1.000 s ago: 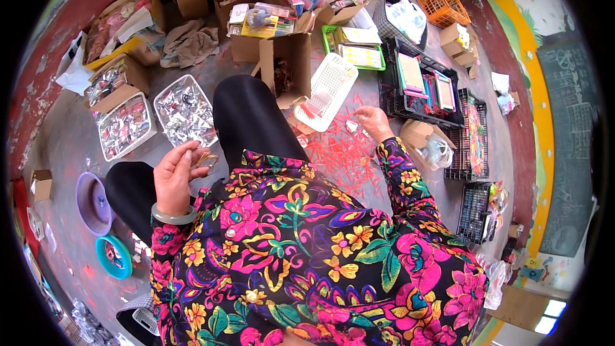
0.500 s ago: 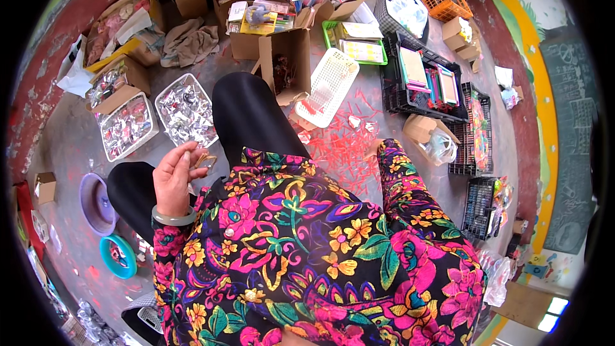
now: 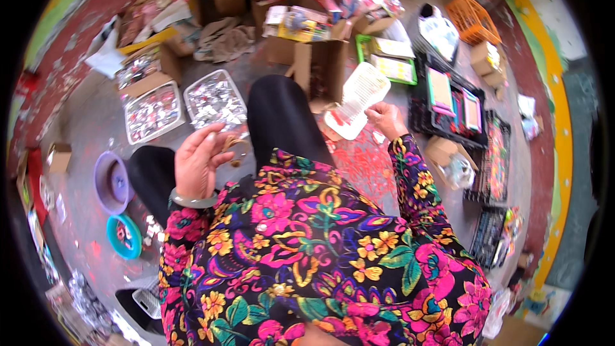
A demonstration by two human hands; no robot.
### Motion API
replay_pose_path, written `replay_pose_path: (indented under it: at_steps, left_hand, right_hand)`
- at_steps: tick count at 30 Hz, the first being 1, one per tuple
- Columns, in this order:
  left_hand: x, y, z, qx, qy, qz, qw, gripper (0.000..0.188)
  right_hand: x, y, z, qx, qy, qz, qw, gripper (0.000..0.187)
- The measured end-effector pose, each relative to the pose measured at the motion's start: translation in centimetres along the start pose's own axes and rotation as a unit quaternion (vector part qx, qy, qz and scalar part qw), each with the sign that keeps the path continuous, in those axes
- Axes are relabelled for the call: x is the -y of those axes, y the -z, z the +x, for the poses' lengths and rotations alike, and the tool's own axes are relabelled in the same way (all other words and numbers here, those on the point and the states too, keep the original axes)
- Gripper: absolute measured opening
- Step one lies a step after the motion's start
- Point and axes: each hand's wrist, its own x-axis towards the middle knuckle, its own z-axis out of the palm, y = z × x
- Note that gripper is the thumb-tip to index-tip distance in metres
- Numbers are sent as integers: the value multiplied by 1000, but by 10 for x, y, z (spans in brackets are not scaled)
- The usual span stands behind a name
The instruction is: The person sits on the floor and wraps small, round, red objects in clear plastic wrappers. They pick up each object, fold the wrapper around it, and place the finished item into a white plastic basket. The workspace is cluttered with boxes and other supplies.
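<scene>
My left hand (image 3: pixel 197 159) is raised in front of my left thigh, a pale bangle on its wrist. Its thumb and fingers pinch a small, thin gold-coloured loop (image 3: pixel 238 148), too small to identify. My right hand (image 3: pixel 387 120) is closed in a pinch beside the near end of a white perforated plastic basket (image 3: pixel 377 83). A faint reddish smear shows by its fingertips, and what they hold cannot be made out. Many thin red strips (image 3: pixel 366 170) lie scattered on the floor below that hand.
Two white trays (image 3: pixel 182 115) of small shiny packets sit left of my knee. Beyond it stands an open cardboard box (image 3: pixel 334 67). A black crate (image 3: pixel 419 99) is on the right. A purple basin (image 3: pixel 102 189) and a teal basin (image 3: pixel 114 243) stand at left.
My right hand has risen from the red strips on the floor to beside the white basket. The left hand still pinches the gold-coloured loop. The whole view has shifted.
</scene>
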Motion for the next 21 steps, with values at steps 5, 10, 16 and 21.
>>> replay_pose_path:
  at_steps: [5, 10, 16, 21]
  left_hand:
    - [-9, -2, 0, 18, 3, -77, 997, 26]
    - [-10, -1, -9, 4, 17, -83, 996, 27]
    - [-6, -5, -11, -10, 21, -70, 997, 28]
    - [-7, -10, -9, -18, 20, -53, 998, 30]
  right_hand:
    - [153, -47, -46, 191, 176, 315, 913, 29]
    - [208, -98, -66, 287, 223, 342, 867, 28]
    - [212, -116, -68, 261, 202, 405, 853, 13]
    - [209, -115, -69, 261, 179, 425, 848, 12]
